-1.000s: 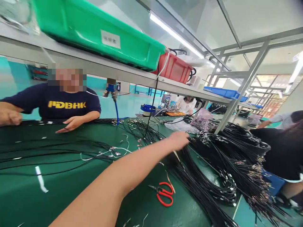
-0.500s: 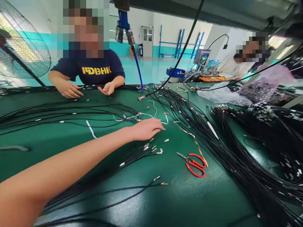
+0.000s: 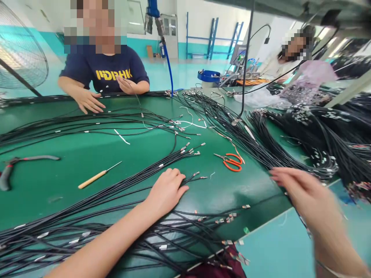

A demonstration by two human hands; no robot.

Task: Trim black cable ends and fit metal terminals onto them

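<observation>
My left hand (image 3: 168, 191) lies palm down on the table, over a pair of thin black cables (image 3: 193, 178) whose metal-tipped ends stick out past it. Thumb and fingers are apart, the fingers bent. My right hand (image 3: 308, 200), blurred, hovers at the table's right edge with its fingers pinched on a black cable (image 3: 268, 199) that stretches back toward the left. Near me spreads a loose heap of black cables (image 3: 150, 231) with white tags and metal terminals. Just beyond my left hand runs a neater bundle of black cables (image 3: 139, 172).
Orange-handled scissors (image 3: 232, 162), a wooden-handled awl (image 3: 97, 178) and grey pliers (image 3: 11, 170) lie on the green table (image 3: 72, 154). Thick cable bundles (image 3: 220, 119) fill the right. A co-worker (image 3: 107, 73) sits opposite; another person (image 3: 278, 65) is behind. A cable (image 3: 245, 69) hangs overhead.
My left hand has drawn back from the middle of the table to the nearer cables. My right hand has come into view. The view has shifted, showing the awl, pliers and near cable heap.
</observation>
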